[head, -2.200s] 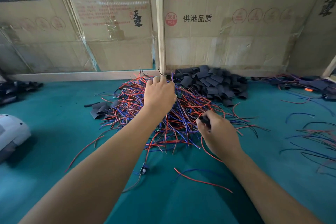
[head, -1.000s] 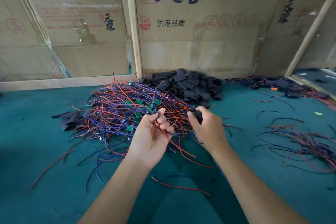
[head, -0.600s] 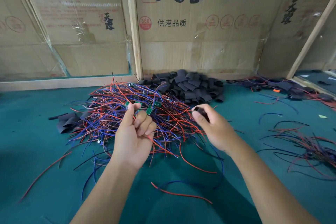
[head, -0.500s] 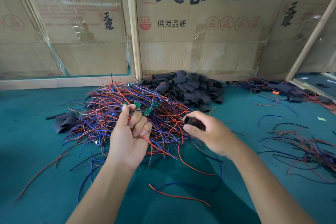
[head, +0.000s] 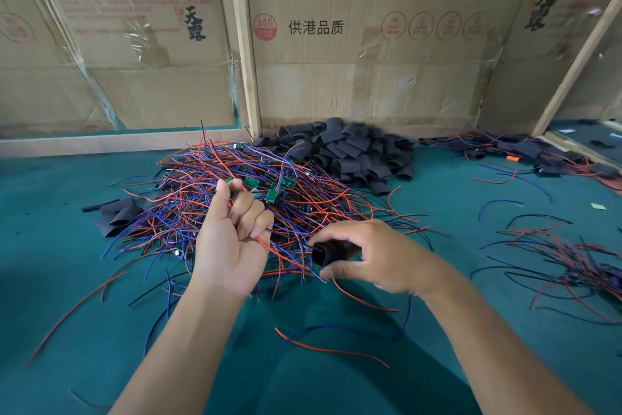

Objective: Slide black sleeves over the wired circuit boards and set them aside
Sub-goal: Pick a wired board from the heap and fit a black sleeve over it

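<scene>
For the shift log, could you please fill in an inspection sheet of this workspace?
Surface: green mat.
Job's things: wire pile with green boards; sleeve pile; sleeved pieces far right.
Clutter: flat black sleeves, paper scrap.
Hands: left hand grips wires; right hand pinches a black sleeve.
Cables: loose wires at right.
Surroundings: cardboard wall.

A makeshift assembly workshop: cardboard-box walls, green felt bench, heaped wired boards and black sleeves.
</scene>
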`<control>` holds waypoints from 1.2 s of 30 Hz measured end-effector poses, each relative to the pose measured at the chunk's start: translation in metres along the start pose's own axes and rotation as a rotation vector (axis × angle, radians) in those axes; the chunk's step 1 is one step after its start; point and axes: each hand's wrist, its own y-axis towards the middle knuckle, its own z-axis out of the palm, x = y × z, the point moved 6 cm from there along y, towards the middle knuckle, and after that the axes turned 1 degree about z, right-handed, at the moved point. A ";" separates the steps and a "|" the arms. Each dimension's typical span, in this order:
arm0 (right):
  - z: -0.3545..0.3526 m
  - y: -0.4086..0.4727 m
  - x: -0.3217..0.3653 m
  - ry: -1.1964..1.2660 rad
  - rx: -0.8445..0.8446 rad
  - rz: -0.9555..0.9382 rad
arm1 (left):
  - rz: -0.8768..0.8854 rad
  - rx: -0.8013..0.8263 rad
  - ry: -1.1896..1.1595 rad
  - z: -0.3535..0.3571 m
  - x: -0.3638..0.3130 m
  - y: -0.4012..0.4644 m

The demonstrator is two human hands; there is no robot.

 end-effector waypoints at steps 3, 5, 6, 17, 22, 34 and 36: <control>-0.005 -0.002 0.003 0.013 -0.008 0.004 | 0.014 0.001 0.012 -0.001 -0.001 0.000; -0.004 -0.002 0.007 -0.013 -0.013 -0.006 | 0.023 -0.005 0.033 -0.002 -0.001 -0.001; -0.003 -0.001 0.009 -0.037 -0.018 -0.019 | 0.028 -0.008 0.039 -0.002 0.000 0.000; 0.010 0.001 0.017 -0.174 0.011 -0.053 | 0.043 -0.040 0.015 -0.004 -0.001 0.001; 0.011 0.001 0.017 -0.173 -0.013 -0.045 | 0.060 -0.057 0.009 -0.005 -0.004 0.000; -0.012 -0.002 0.020 -0.064 -0.445 -0.003 | 0.040 -0.078 0.285 0.006 0.018 -0.012; -0.022 -0.005 0.014 -0.047 -0.521 0.025 | 0.030 -0.079 0.515 0.008 0.024 -0.014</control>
